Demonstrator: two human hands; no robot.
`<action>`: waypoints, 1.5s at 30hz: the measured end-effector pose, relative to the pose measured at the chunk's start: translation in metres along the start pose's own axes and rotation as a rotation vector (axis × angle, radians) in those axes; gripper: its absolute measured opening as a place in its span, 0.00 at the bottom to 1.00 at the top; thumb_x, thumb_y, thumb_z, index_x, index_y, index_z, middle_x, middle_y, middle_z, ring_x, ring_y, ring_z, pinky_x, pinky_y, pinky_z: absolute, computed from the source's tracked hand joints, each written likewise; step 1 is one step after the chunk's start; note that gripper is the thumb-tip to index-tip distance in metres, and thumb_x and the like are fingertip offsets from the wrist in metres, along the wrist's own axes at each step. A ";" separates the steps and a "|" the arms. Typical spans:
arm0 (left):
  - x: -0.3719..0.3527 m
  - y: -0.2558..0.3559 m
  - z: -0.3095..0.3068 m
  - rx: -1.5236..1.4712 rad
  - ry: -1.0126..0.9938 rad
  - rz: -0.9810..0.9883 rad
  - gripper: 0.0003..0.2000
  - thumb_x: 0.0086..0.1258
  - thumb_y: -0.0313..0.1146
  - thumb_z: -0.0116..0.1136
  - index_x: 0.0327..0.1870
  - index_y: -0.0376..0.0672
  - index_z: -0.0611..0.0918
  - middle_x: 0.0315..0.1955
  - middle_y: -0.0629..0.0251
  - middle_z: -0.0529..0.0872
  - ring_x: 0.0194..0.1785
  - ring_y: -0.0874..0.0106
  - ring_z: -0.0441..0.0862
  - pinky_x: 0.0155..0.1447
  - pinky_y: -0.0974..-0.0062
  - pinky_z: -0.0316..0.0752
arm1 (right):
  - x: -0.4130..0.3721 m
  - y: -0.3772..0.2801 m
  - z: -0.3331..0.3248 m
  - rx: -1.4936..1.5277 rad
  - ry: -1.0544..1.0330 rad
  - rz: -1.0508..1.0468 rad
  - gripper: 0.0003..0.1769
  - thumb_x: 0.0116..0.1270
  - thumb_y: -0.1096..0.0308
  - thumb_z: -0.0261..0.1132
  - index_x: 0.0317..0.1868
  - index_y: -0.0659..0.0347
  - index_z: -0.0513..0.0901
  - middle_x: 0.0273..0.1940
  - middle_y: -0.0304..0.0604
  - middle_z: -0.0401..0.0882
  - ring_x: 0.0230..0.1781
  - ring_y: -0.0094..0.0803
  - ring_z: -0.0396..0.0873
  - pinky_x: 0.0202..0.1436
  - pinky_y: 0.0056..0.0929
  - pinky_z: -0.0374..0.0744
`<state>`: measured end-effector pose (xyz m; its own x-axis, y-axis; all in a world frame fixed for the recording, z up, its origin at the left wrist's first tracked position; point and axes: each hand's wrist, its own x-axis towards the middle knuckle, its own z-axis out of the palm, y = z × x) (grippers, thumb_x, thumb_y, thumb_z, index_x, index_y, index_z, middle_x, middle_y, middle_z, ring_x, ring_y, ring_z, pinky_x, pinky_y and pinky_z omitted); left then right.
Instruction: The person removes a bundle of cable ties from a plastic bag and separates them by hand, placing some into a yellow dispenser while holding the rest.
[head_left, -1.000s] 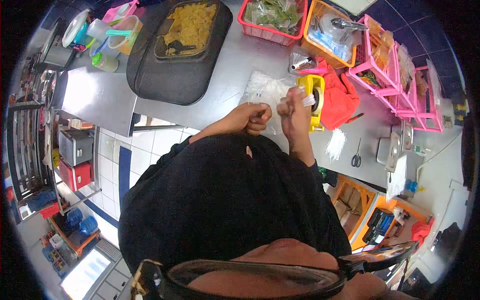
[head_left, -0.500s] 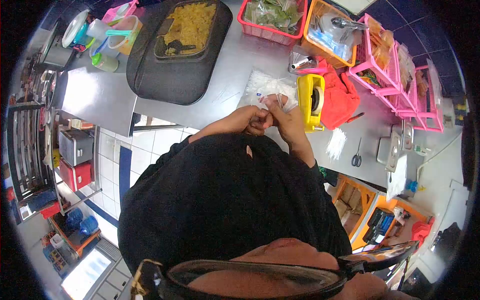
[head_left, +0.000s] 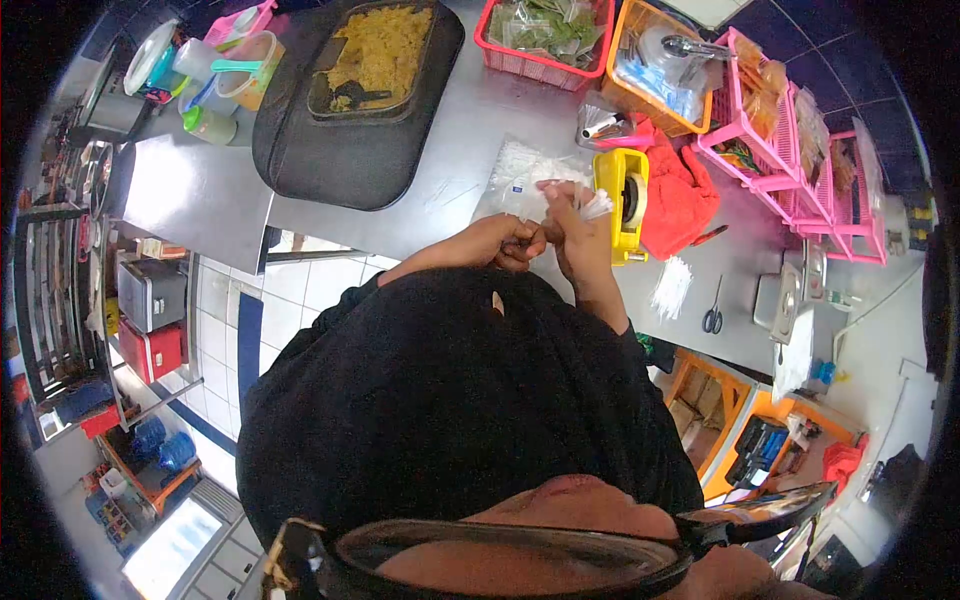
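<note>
While the right hand (head_left: pixel 580 228) grips them between its fingers, the bundle of thin white sticks (head_left: pixel 597 205) stands out from the far side of that hand, near the yellow plastic tape dispenser (head_left: pixel 622 208). Compared with one second ago, when the right hand was apart from the left hand (head_left: pixel 517 243) and close against the dispenser, it has come inward, so that the two now meet or nearly meet. Curled closed, the left hand has its fingers tucked in; whether it pinches anything I cannot tell.

Just beyond both hands lies a clear plastic bag with white contents (head_left: pixel 520 180), its near part hidden behind them. Right of the right hand, past the dispenser, sit a crumpled red cloth (head_left: pixel 677 205), a loose pile of thin white sticks (head_left: pixel 672 288) and, farther out, dark-handled scissors (head_left: pixel 713 318).

Left of the hands, a strip of grey metal bench (head_left: pixel 440 165) with a few thin strands on it gives open room up to the rounded edge of a black padded case (head_left: pixel 345 175). The bench's near edge passes close to the left forearm. Farther off, beyond the right hand, a red plastic basket (head_left: pixel 545 72) and an orange plastic basket (head_left: pixel 660 112) bound that side.
</note>
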<state>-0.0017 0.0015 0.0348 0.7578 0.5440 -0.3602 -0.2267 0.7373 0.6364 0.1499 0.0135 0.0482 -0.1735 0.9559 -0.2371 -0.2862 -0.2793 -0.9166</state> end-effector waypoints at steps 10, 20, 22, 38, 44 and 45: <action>-0.001 -0.002 -0.003 -0.058 -0.109 0.049 0.09 0.55 0.35 0.38 0.24 0.40 0.70 0.15 0.77 0.56 0.17 0.83 0.50 0.21 0.83 0.45 | 0.013 -0.013 -0.022 0.407 -0.006 -0.088 0.12 0.69 0.58 0.54 0.30 0.54 0.68 0.17 0.28 0.56 0.13 0.17 0.50 0.17 0.19 0.51; -0.003 0.000 -0.002 -0.063 -0.025 -0.035 0.08 0.56 0.34 0.39 0.27 0.40 0.71 0.17 0.78 0.56 0.17 0.83 0.51 0.22 0.83 0.46 | 0.001 0.000 -0.015 -0.330 -0.285 0.059 0.08 0.62 0.64 0.63 0.31 0.59 0.78 0.17 0.27 0.63 0.17 0.14 0.60 0.18 0.18 0.58; -0.004 0.002 0.002 -0.080 -0.006 -0.021 0.09 0.57 0.35 0.39 0.27 0.41 0.71 0.16 0.78 0.56 0.17 0.83 0.51 0.22 0.83 0.45 | 0.003 0.005 -0.020 -0.337 -0.269 0.048 0.08 0.60 0.65 0.65 0.32 0.60 0.78 0.18 0.26 0.64 0.17 0.14 0.61 0.19 0.18 0.58; 0.000 -0.002 -0.006 -0.079 -0.046 0.001 0.10 0.60 0.35 0.38 0.27 0.40 0.71 0.15 0.79 0.54 0.16 0.84 0.50 0.22 0.82 0.45 | 0.013 0.011 -0.015 0.372 0.157 -0.196 0.11 0.68 0.59 0.55 0.31 0.55 0.69 0.18 0.28 0.61 0.14 0.16 0.56 0.17 0.17 0.56; 0.001 -0.002 -0.006 -0.032 -0.122 0.000 0.09 0.59 0.33 0.38 0.24 0.40 0.71 0.16 0.78 0.57 0.17 0.84 0.52 0.22 0.83 0.47 | 0.011 0.002 -0.025 0.078 -0.062 -0.050 0.13 0.71 0.55 0.50 0.35 0.55 0.70 0.19 0.29 0.62 0.16 0.15 0.58 0.17 0.18 0.57; 0.002 -0.004 -0.007 0.003 -0.110 0.009 0.09 0.58 0.33 0.38 0.24 0.40 0.71 0.16 0.78 0.57 0.18 0.84 0.52 0.23 0.83 0.47 | 0.005 -0.002 -0.019 0.019 -0.109 0.015 0.13 0.71 0.55 0.50 0.36 0.55 0.72 0.20 0.29 0.63 0.16 0.15 0.59 0.17 0.17 0.57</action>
<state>-0.0032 0.0024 0.0271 0.8187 0.5027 -0.2776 -0.2316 0.7314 0.6414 0.1676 0.0205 0.0430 -0.2790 0.9362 -0.2138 -0.3000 -0.2965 -0.9067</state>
